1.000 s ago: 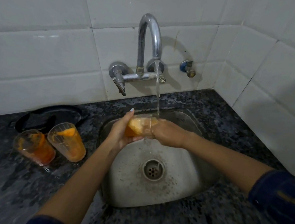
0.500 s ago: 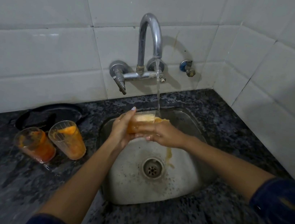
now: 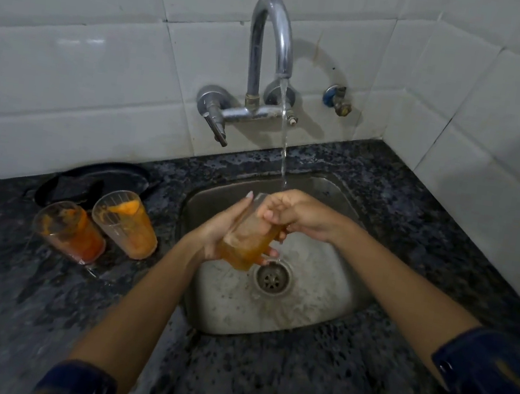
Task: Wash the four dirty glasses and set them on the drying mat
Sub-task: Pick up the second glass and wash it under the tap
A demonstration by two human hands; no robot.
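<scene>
Over the steel sink (image 3: 318, 318) I hold a glass (image 3: 247, 243) smeared with orange residue, tilted with its mouth up toward the tap. My left hand (image 3: 216, 234) grips its side and base from the left. My right hand (image 3: 296, 215) curls over its rim, fingers at the mouth. Water runs from the tap (image 3: 270, 41) onto my right hand. Two more dirty glasses stand on the counter left of the sink: one with red-orange residue (image 3: 72, 230) and one with orange pulp (image 3: 128, 223).
A black plate or lid (image 3: 121, 177) lies behind the two glasses against the tiled wall. The sink drain (image 3: 272, 277) sits just below the held glass. Dark speckled granite counter (image 3: 292, 385) surrounds the sink. A small valve (image 3: 337, 99) sticks out of the wall at right.
The glass has swung from lying sideways under the stream to tilted more upright and lower over the drain. My right hand has shifted onto its rim.
</scene>
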